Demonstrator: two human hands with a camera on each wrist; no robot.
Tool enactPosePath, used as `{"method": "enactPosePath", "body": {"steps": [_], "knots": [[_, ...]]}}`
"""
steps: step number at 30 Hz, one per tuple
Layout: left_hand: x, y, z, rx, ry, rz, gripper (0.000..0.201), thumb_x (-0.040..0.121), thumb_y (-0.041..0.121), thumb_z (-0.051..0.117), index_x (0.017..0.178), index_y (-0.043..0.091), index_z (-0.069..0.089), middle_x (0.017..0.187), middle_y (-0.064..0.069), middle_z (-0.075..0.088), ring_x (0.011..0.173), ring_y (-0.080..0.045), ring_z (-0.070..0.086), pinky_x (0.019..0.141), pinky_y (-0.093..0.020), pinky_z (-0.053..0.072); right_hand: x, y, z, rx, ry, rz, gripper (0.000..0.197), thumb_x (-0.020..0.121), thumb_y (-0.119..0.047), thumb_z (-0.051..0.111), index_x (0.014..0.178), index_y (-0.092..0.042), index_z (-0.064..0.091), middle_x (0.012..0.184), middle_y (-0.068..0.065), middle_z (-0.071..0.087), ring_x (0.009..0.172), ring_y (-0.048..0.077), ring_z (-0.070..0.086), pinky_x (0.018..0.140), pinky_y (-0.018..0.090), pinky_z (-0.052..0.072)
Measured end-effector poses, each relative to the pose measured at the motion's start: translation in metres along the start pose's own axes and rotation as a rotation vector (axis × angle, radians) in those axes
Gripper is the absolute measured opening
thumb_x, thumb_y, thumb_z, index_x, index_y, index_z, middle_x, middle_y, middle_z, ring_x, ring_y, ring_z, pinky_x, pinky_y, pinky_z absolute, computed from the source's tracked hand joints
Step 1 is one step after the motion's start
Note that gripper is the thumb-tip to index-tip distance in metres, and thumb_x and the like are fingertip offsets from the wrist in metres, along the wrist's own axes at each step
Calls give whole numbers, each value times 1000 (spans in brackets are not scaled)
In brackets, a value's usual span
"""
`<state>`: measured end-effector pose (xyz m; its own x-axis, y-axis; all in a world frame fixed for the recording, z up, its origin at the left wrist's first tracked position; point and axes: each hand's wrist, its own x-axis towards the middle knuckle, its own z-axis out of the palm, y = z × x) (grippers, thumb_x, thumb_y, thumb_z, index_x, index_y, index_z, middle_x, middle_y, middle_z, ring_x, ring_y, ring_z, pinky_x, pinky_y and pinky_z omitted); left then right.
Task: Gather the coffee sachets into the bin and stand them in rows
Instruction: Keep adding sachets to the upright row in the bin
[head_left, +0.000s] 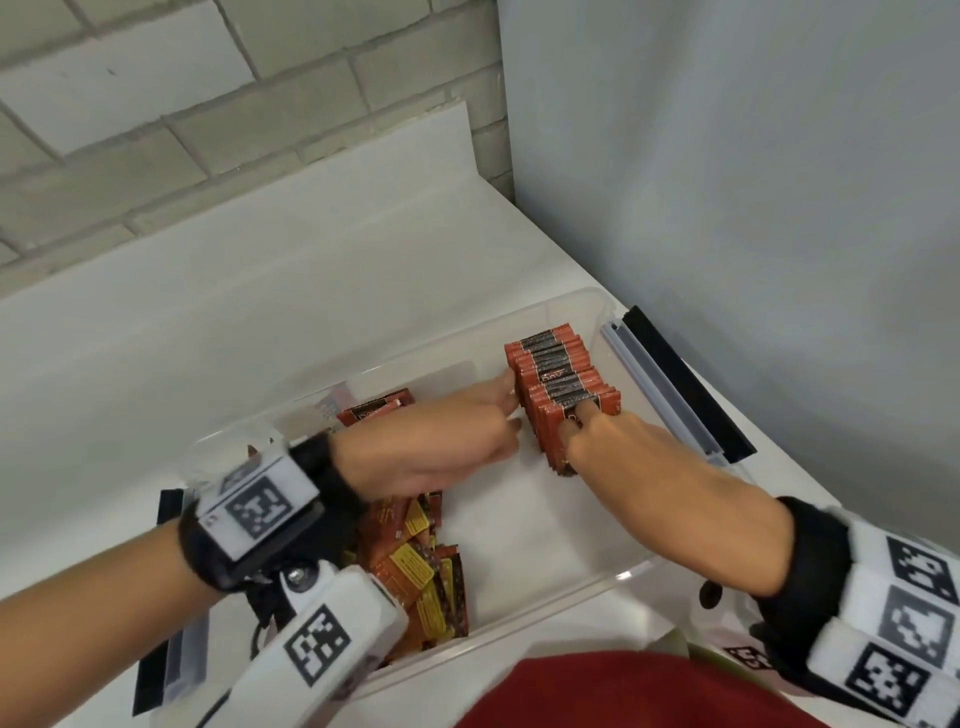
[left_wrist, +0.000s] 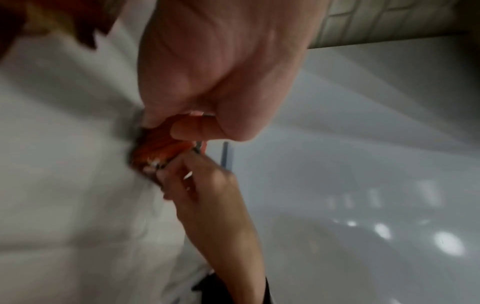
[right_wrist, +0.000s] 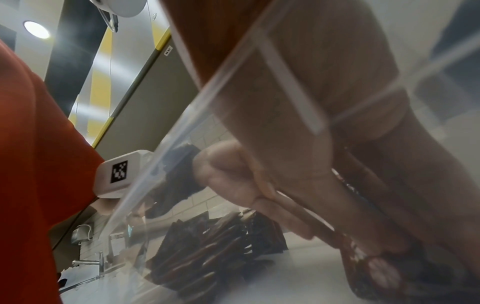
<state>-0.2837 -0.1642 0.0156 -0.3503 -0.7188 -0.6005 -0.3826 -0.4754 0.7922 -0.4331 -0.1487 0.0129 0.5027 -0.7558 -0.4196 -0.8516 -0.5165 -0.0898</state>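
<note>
At about 7 o'clock in the head view, a loose heap of sachets (head_left: 421, 566) is lying jumbled in the left end of the clear bin (head_left: 571, 582), some showing yellow panels, none of them standing. A few more flat ones (head_left: 376, 410) are sitting toward 10 o'clock, behind the left wrist.

The left hand (head_left: 441, 441) is reaching across the middle of the bin toward 2 o'clock. Its fingers are curling inward, with a fingertip touching the left edge of the upright row of sachets (head_left: 563, 384); the left wrist view is too blurred to show whether anything is pinched, though something orange is sitting at the fingertips.

The row is standing on edge at roughly 1 o'clock, close to the bin's right end. The right hand (head_left: 623, 441) is pressing on its near end, fingers pressed together and bent, with one fingertip dug into the top of the packets.

The step in hand seems to be squaring and tightening the standing row between both hands. The next move probably calls for one hand bracing the row so it does not topple while the other goes back toward 7 o'clock for another handful.
</note>
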Motion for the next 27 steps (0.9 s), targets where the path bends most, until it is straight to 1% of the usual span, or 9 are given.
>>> {"method": "enactPosePath", "body": {"steps": [4, 6, 8, 13, 16, 19, 23, 24, 27], "knots": [[14, -6, 16, -228, 38, 32, 84, 74, -27, 29, 137, 28, 40, 135, -13, 54, 127, -24, 49, 99, -31, 42, 0, -1, -3, -18, -28, 16, 40, 96, 4, 43, 135, -5, 39, 133, 16, 40, 111, 30, 57, 71, 26, 34], [16, -7, 17, -247, 112, 22, 67, 78, -26, 26, 109, 28, 51, 115, -10, 59, 107, -18, 53, 87, -27, 41, -2, -2, -3, -17, -47, 20, 41, 95, 5, 44, 135, -4, 39, 134, 16, 39, 111, 30, 56, 72, 26, 35], [18, -6, 16, -267, 157, 16, 60, 82, -26, 26, 87, 31, 45, 93, 2, 54, 85, -8, 47, 84, -25, 36, -3, -1, -4, -4, -62, 21, 42, 95, 5, 44, 135, -3, 39, 134, 16, 39, 112, 30, 56, 73, 27, 35], [18, -7, 15, -292, 100, 3, 74, 79, -27, 25, 98, 40, 51, 100, 9, 65, 96, -4, 53, 69, -19, 37, -4, -3, -6, -6, -85, 25, 42, 95, 5, 45, 135, -4, 40, 134, 16, 39, 111, 30, 56, 75, 27, 39], [19, -7, 13, -330, 160, -34, 59, 82, -27, 27, 84, 28, 48, 81, 5, 55, 78, -4, 50, 80, -21, 40, -4, -2, -5, 8, -104, 41, 42, 94, 8, 44, 135, -3, 40, 133, 17, 39, 112, 32, 56, 78, 30, 41], [18, -12, 17, -397, 151, -71, 50, 81, -28, 28, 79, 19, 47, 81, -3, 53, 80, -10, 50, 83, -27, 37, -5, -5, -7, -25, -138, 46, 40, 96, 6, 42, 135, -2, 41, 134, 18, 40, 114, 31, 55, 82, 29, 42], [19, -20, 28, -405, 87, -103, 65, 75, -26, 23, 122, 6, 54, 111, -8, 47, 103, -20, 38, 78, -26, 32, -2, -4, -6, -27, -136, 43, 38, 96, 5, 40, 133, -2, 43, 133, 18, 41, 112, 30, 56, 73, 26, 34], [19, -19, 28, -418, 90, -99, 63, 75, -26, 23, 120, 6, 54, 110, -8, 46, 102, -20, 38, 74, -24, 32, -3, -4, -6, -27, -139, 30, 37, 96, 5, 41, 132, -2, 43, 133, 18, 41, 110, 29, 57, 72, 25, 34], [16, -17, 25, -420, 96, -91, 48, 78, -27, 24, 85, 10, 54, 86, -9, 51, 78, -12, 44, 62, -17, 30, -5, -1, -4, -43, -150, 7, 35, 97, 3, 42, 132, -3, 45, 131, 15, 45, 108, 26, 57, 75, 24, 38]]}}
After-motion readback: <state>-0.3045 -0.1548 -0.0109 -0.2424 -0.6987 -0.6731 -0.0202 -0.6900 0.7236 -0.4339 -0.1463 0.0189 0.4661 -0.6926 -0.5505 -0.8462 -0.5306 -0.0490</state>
